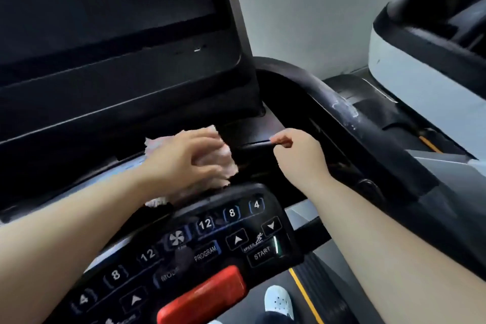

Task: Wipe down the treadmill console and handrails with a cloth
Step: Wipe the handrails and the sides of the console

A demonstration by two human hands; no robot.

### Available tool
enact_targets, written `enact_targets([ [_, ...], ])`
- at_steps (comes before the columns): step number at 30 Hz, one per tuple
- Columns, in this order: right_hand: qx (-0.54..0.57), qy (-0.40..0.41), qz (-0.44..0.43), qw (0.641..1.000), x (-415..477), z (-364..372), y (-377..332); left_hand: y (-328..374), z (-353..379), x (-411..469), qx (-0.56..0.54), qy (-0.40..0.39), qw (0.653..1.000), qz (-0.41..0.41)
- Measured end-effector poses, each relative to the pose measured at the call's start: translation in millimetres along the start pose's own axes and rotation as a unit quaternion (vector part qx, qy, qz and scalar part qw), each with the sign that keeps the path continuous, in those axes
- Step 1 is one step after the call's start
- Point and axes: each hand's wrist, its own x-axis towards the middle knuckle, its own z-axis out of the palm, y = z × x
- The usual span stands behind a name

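Observation:
A black treadmill console fills the view, with a dark screen (105,16) above and a button panel (223,234) below. My left hand (184,158) presses a crumpled pale pink cloth (223,163) onto the console shelf just above the button panel. My right hand (297,152) is to its right, fingers pinched on a thin dark strip or edge (256,142) of the tray area; what exactly it holds is unclear. The right handrail (323,97) curves away behind that hand, dusty and scuffed.
A red stop button (205,294) sits at the panel's bottom. A white shoe (278,302) stands on the belt below, beside a yellow line. A second machine (426,60), white and black, stands at the right against a pale wall.

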Motion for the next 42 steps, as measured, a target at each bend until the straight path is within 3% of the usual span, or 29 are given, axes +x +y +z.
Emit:
enact_targets([
  [6, -0.010, -0.065, -0.153, 0.986, 24, 48, -45, -55, -23, -86, 0.107, -0.067, 0.989, -0.073],
  [11, -0.011, -0.130, -0.208, 0.969, 31, 75, -62, -74, -36, -153, 0.102, -0.045, 0.981, -0.157],
  [17, -0.011, -0.134, -0.209, 0.969, 31, 90, -70, -56, -39, -103, 0.050, -0.071, 0.978, -0.191],
  [22, 0.000, -0.078, -0.180, 0.981, 28, 100, -92, -29, -25, -37, 0.078, -0.108, 0.981, -0.138],
  [26, -0.003, -0.060, -0.176, 0.983, 9, 116, -112, -59, -37, -86, 0.040, -0.082, 0.987, -0.130],
  [33, -0.036, -0.116, -0.189, 0.974, -61, 170, -150, -128, -47, -213, 0.009, -0.014, 0.983, -0.184],
  [38, -0.113, -0.126, -0.213, 0.962, -102, 217, -168, -147, -30, -274, 0.019, 0.038, 0.981, -0.191],
  [40, -0.161, -0.117, -0.231, 0.952, -114, 231, -173, -152, -32, -293, -0.013, 0.053, 0.974, -0.221],
  [42, -0.180, -0.122, -0.257, 0.942, -125, 242, -177, -157, -28, -303, -0.099, 0.115, 0.943, -0.298],
])
